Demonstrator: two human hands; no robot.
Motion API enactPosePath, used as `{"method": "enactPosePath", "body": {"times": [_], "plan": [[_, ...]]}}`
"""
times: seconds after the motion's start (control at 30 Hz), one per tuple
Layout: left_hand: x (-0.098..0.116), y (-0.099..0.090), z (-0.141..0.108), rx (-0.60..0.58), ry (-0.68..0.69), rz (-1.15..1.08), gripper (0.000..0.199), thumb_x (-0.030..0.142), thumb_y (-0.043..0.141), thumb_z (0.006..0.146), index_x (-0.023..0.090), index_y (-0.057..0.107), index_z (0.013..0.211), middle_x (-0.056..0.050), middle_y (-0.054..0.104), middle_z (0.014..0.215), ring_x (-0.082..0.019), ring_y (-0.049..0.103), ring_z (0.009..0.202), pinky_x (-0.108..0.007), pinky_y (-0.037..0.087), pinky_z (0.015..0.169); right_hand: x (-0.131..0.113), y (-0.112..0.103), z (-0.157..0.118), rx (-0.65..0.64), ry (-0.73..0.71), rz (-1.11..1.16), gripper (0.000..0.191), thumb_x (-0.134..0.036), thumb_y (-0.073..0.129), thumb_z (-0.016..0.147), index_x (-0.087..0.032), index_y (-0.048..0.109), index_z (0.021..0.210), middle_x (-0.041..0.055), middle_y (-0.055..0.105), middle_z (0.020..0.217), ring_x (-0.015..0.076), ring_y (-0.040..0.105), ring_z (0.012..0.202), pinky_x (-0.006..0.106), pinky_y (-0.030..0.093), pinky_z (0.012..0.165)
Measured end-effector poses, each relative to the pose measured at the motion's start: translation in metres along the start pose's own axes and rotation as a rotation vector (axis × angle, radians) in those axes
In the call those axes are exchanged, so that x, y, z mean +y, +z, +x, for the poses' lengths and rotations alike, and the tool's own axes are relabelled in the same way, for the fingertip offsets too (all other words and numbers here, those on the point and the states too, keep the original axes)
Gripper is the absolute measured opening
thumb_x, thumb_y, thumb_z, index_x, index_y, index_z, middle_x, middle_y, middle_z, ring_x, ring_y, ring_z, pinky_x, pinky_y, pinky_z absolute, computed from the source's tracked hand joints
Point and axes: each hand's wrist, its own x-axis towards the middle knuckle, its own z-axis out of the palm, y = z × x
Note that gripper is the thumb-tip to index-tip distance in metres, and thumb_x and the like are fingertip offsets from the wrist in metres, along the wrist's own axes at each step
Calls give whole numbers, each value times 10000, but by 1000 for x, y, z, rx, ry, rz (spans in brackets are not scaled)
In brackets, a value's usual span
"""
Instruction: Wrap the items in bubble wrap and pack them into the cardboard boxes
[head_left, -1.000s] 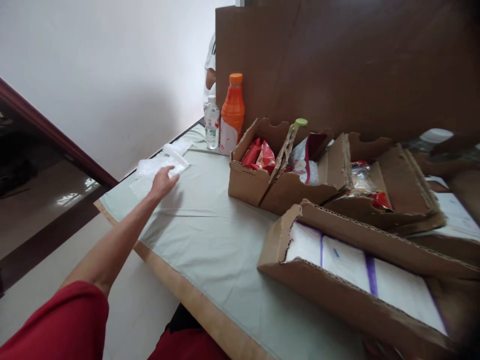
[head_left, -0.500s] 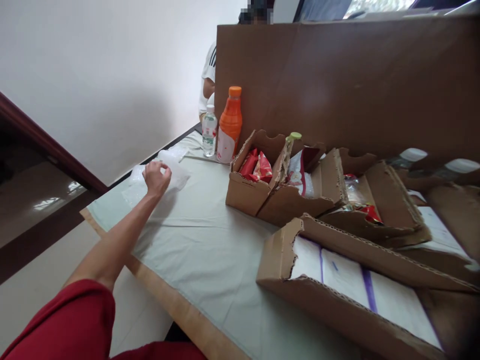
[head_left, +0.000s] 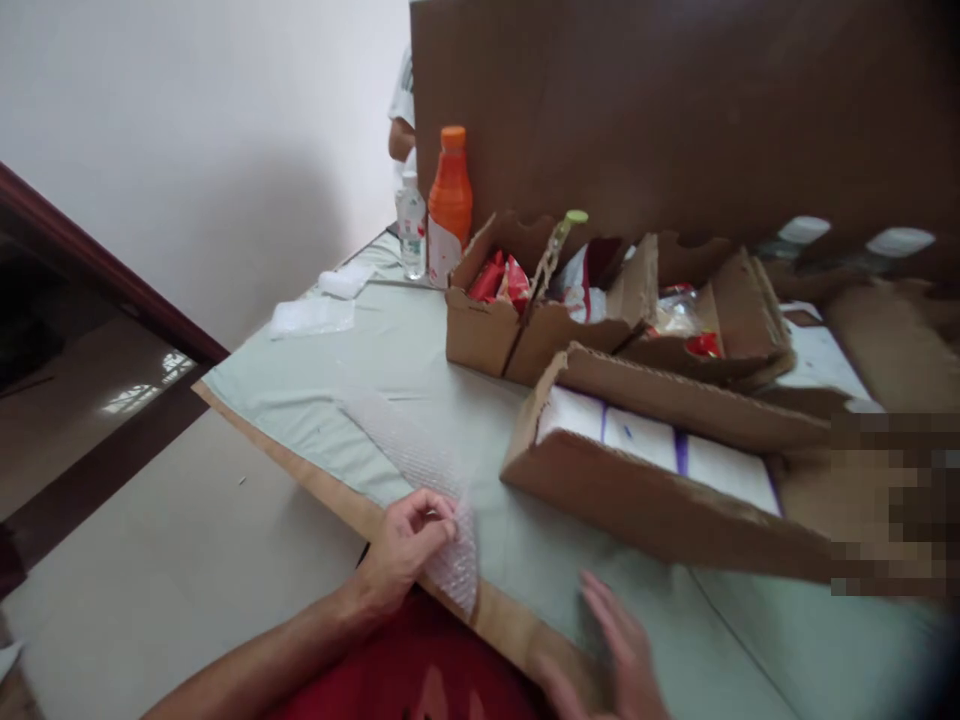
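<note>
Plastic wrap [head_left: 420,462] pinched in left hand [head_left: 405,545], reaching desk [head_left: 277,375] edge; loosened pinch could drop it; right hand [head_left: 630,655] spread

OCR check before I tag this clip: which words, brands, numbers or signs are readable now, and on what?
None readable.
Bubble wrap at left hand: no print visible.
Water bottle: label too small.
Orange bottle: label blurred.
Red packets: print too blurred.
White packs: blue mark, too small.
</note>
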Motion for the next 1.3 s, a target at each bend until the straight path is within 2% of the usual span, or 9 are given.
{"method": "enactPosePath", "body": {"times": [0.1, 0.2, 0.4, 0.63, 0.83, 0.97, 1.07, 1.2, 1.3], "plan": [[-5, 32, -5, -184, -51, 30, 297, 440, 779, 725, 201, 605, 750, -30, 680, 897, -145, 584, 728, -259, 458, 655, -47, 30, -3, -68, -22, 71, 989, -523, 768, 795, -254, 289, 1618, 185, 584, 1474, 397, 641, 1253, 555, 580, 946], [-6, 49, -9, -403, 75, 223, 247, 432, 706, 820, 199, 668, 894, -73, 705, 1062, -211, 653, 949, -311, 525, 806, -50, 37, 3, 108, 259, 49, 651, -494, 630, 918, -203, 505, 1486, 158, 723, 1269, 317, 733, 1075, 434, 606, 857], [-32, 26, 5, -333, 658, 925, 175, 255, 625, 901, 189, 693, 1049, -141, 661, 1262, -305, 606, 1203, -514, 510, 1026, -2, -27, 8, 243, 651, 35, 447, -558, 577, 909, -172, 745, 1057, 74, 780, 884, 221, 712, 743, 306, 552, 651], [-52, 6, 18, -348, 920, 1085, 174, 164, 600, 930, 196, 678, 1081, -123, 679, 1256, -295, 575, 1293, -493, 519, 1062, 28, -69, -38, 293, 634, -295, 457, -498, 602, 891, -132, 732, 1132, 127, 774, 880, 258, 710, 725, 430, 577, 766], [-29, 7, 22, -228, 941, 951, 229, 130, 591, 938, 221, 661, 1136, -105, 687, 1225, -251, 632, 1213, -437, 545, 1016, 1, -69, -25, 395, 238, -564, 447, -361, 605, 969, -88, 614, 1322, 244, 681, 1268, 358, 648, 1177, 530, 511, 997], [-39, 23, 28, -470, 947, 1027, 224, 159, 600, 914, 207, 683, 1116, -111, 720, 1185, -288, 636, 1199, -486, 547, 1007, -29, -24, 25, 38, 7, -369, 314, -242, 540, 993, -201, 628, 1291, 127, 703, 1284, 275, 648, 1182, 438, 523, 986], [-53, 23, 34, -561, 914, 1020, 222, 154, 578, 904, 205, 707, 1078, -119, 736, 1195, -301, 648, 1204, -505, 560, 995, -21, -10, 29, -198, -82, -336, 310, -271, 537, 992, -227, 650, 1277, 100, 652, 1404, 288, 611, 1265, 455, 516, 997], [-51, 5, 37, -537, 802, 797, 207, 192, 578, 940, 239, 707, 1095, -89, 755, 1185, -259, 674, 1204, -443, 584, 987, 29, -56, -15, 24, 78, -476, 314, -357, 476, 1024, -198, 686, 1194, 148, 705, 1300, 337, 638, 1223, 533, 516, 968], [-38, 2, 41, -275, 671, 694, 237, 237, 570, 968, 262, 691, 1170, -70, 744, 1181, -231, 710, 1095, -410, 595, 943, 51, -94, -25, 236, 329, -461, 386, -483, 500, 999, -188, 691, 1157, 171, 716, 1249, 350, 662, 1164, 563, 519, 974]]}}
